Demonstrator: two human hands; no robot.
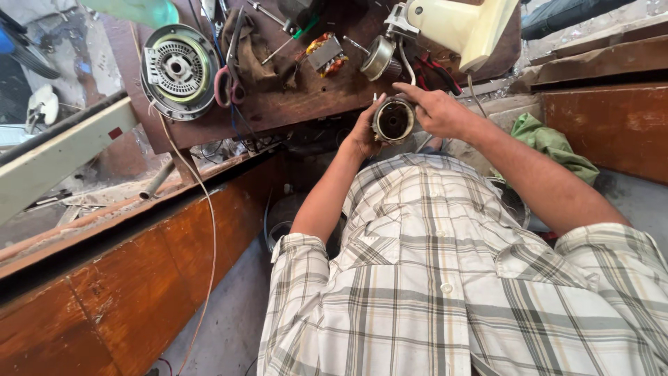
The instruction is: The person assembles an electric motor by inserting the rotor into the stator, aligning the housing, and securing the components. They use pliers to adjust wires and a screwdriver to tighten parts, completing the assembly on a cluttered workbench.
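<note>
A small repair workshop. The worn wooden tabletop [278, 104] carries a round motor housing [179, 69], pink-handled scissors [227, 80], a copper-wound coil [325, 53] and screwdrivers [278, 49]. Dust and scrap lie about.

On your wooden bench [278, 104] a round fan motor plate [179, 69] sits at ten o'clock, pink-handled scissors [226, 83] just beside it — a cream appliance housing [463, 24] at one o'clock, a green cloth [553, 143] at three

No packages, signs or screens show anywhere in the frame. One small red label [115, 132] sits on the pale beam [62, 157] at centre left.
</note>
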